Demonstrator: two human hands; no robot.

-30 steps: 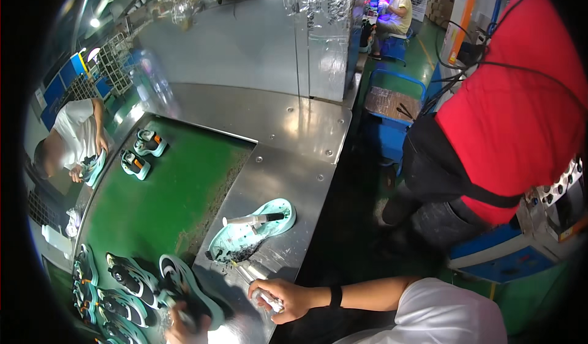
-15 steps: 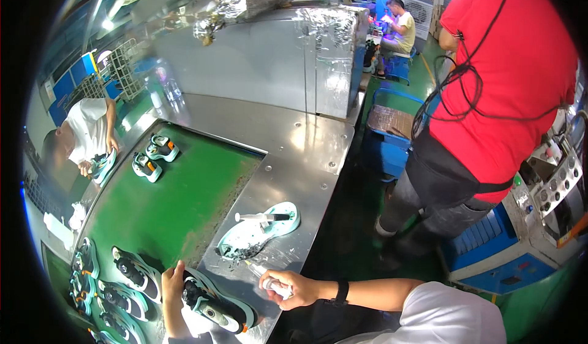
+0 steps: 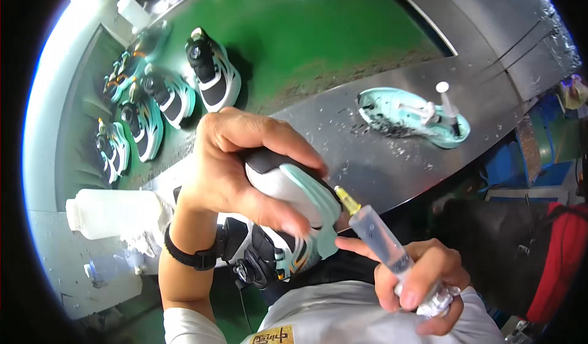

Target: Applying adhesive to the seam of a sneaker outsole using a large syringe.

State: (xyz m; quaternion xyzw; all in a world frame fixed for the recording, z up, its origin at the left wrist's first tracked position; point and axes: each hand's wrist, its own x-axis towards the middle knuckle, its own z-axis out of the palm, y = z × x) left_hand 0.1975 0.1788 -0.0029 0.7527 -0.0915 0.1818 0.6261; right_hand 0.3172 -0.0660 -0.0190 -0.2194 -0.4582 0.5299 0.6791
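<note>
My left hand [image 3: 223, 166] is wrapped round a sneaker [image 3: 288, 188] with a white and black upper and a mint sole, raised off the table in front of my body. The sole side faces right. In my right hand [image 3: 429, 276] is a clear syringe [image 3: 383, 240] with a yellow tip and clear liquid inside. Its tip points up and left, close to the sole's edge; I cannot tell whether it touches. Something crumpled and white shows at the syringe's rear, between my fingers. A loose mint sole [image 3: 398, 108] lies on the metal ledge with black crumbs and syringe-like pieces on it.
Several sneakers [image 3: 210, 71] stand on the green belt [image 3: 306, 44] at the left. A white bottle [image 3: 113, 212] and a clear bottle [image 3: 113, 267] are left of my forearm. Black crumbs dot the metal ledge [image 3: 343, 129]. Someone in red [image 3: 560, 264] is at the right.
My view has tilted down and left. The sneaker is now lifted off the ledge in my left hand. My right hand has brought the syringe up to the sole's edge.
</note>
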